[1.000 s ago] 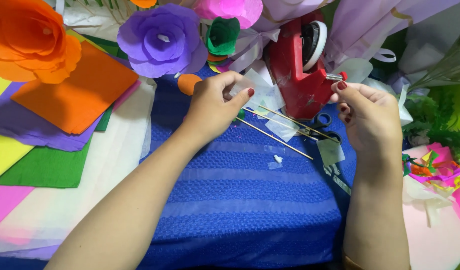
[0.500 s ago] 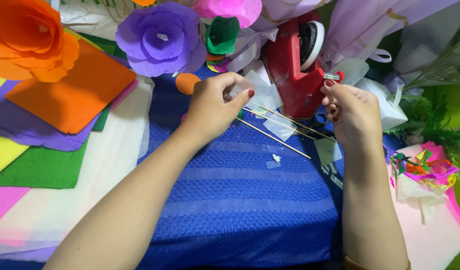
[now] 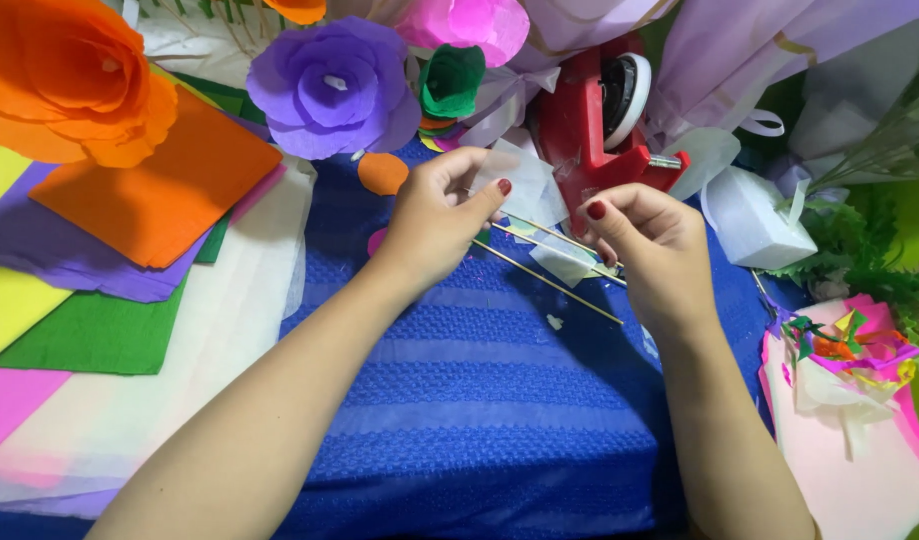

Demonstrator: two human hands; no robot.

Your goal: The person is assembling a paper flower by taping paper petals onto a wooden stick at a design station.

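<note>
Clear tape strip (image 3: 540, 185) stretched between left hand (image 3: 435, 220) and right hand (image 3: 650, 235).

Bright, even overhead light, soft shadows, sharp focus throughout.

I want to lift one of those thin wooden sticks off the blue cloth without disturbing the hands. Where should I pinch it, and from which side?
Probably the bare lower end of the wooden stick, from the near right. It lies flat and slanted on the blue cloth, its upper end under the left hand.
</note>
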